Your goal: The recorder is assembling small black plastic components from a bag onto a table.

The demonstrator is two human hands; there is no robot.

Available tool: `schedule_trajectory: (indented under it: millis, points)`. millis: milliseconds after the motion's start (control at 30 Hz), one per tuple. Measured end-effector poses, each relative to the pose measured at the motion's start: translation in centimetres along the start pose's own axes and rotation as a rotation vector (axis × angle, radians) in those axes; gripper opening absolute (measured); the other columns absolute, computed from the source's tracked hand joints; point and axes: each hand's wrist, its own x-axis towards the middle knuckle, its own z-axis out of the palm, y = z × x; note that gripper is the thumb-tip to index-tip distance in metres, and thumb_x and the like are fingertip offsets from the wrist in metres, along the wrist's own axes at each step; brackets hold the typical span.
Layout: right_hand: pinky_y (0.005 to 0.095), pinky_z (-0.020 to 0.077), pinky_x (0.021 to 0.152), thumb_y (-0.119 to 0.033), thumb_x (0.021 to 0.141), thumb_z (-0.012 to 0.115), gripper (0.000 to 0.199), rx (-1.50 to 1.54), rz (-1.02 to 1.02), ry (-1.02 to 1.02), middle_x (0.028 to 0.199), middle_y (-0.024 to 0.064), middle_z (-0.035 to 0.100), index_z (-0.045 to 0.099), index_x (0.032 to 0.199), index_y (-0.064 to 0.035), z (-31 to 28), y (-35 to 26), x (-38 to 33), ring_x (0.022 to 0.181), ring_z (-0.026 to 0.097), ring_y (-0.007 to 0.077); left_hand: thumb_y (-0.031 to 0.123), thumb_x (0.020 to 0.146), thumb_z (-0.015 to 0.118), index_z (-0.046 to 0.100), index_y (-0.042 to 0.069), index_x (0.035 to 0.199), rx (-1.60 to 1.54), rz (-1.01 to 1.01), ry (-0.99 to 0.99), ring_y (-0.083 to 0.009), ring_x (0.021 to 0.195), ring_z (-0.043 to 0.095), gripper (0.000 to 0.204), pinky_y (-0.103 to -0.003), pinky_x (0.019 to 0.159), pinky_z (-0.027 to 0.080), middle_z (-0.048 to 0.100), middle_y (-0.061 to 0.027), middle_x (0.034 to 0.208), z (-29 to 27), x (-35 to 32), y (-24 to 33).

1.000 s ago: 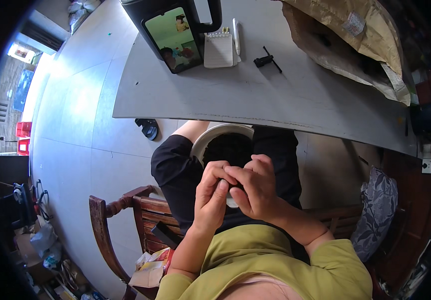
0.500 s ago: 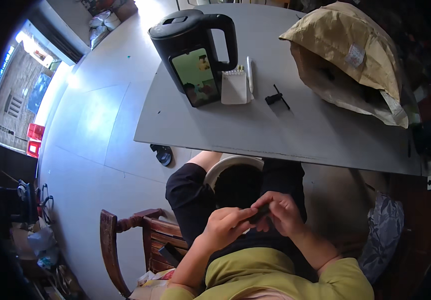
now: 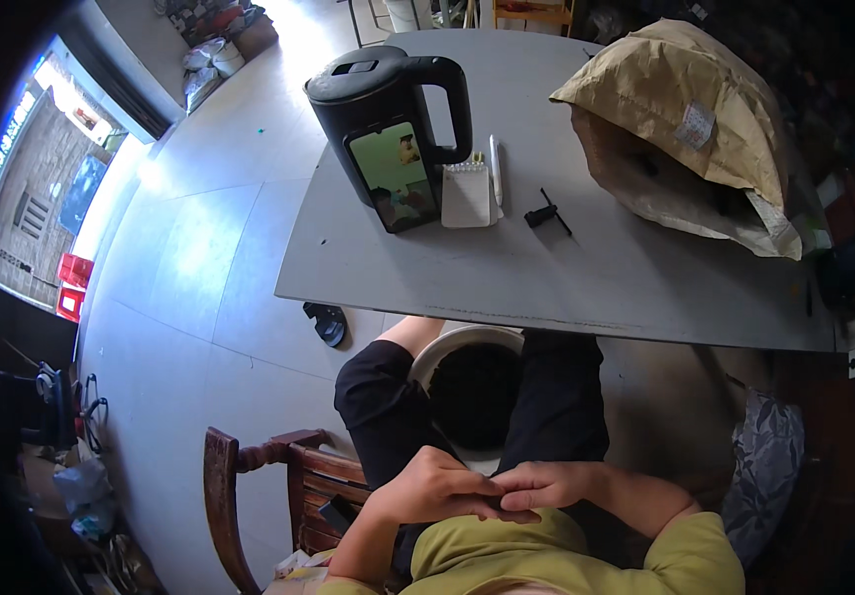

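My left hand (image 3: 432, 486) and my right hand (image 3: 548, 486) meet fingertip to fingertip just above my lap, close to my yellow-green shirt (image 3: 546, 555). The fingers are curled together, and whatever small thing sits between them is hidden. Just beyond the hands, a white round bowl (image 3: 447, 349) with dark contents rests between my knees in black trousers (image 3: 373, 397). I sit on a wooden chair (image 3: 224, 496) at the near edge of a grey table (image 3: 566, 278).
On the table stand a black electric kettle (image 3: 388, 99) with a phone (image 3: 395, 177) leaning on it, a small notepad (image 3: 467, 193), a white pen (image 3: 496, 169), a small black tool (image 3: 544, 213) and a big brown paper sack (image 3: 695, 129). A dark sandal (image 3: 328, 322) lies on the floor.
My hands have dropped from chest height to my lap and now lie flatter, fingertips still together. The view has tipped forward, so the table and kettle fill more of it.
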Motion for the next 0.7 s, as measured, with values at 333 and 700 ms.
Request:
schedule_trajectory:
  millis: [333,700]
  points:
    - [0.0317,0.0416,0.067,-0.026,0.094,0.046,0.026,-0.484,0.026,0.054,0.080,0.0119,0.054,0.048,0.103,-0.0016,1.2,-3.1,0.7,0.073,0.053,0.0214,0.016,0.068,0.076,0.066,0.004,0.089,0.058,0.143,0.041,-0.0211,0.047,0.054,0.027,-0.029,0.044,0.040,0.054,-0.0047,0.056,-0.2,-0.4,0.6]
    - [0.0359,0.0441,0.078,-0.033,0.090,0.051,0.030,-1.034,-0.050,0.165,0.088,0.0128,0.057,0.056,0.099,-0.0038,-4.0,-6.6,2.6,0.085,0.056,0.0271,0.011,0.068,0.075,0.064,0.000,0.092,0.145,-0.130,0.402,-0.0210,0.055,0.058,0.028,-0.028,0.050,0.044,0.059,-0.0088,0.066,-0.2,-0.4,-0.6]
